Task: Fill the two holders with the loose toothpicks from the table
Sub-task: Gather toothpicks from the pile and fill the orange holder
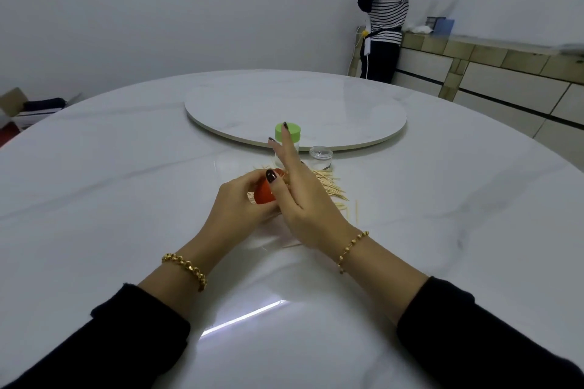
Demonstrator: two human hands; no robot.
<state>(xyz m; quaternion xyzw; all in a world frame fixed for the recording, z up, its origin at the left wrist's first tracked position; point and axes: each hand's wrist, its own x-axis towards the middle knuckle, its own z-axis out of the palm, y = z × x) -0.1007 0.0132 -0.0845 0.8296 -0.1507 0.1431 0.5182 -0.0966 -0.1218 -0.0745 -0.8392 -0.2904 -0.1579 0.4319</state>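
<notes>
a large round white marble-look table [126, 167] carries a round white turntable slab [331, 104] at its middle. plain pale grey walls [158, 9] stand behind. at right, a beige sideboard with white drawer fronts [505, 73], and a person in a striped top [390, 9] facing it. an open cardboard box [19, 104] sits at far left.

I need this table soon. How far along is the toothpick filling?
Nothing looks finished. In hand: the left hand grips the red holder, with the right hand working at its mouth. Left: a pile of loose toothpicks on the table; the green-lidded holder stands capped behind.
</notes>
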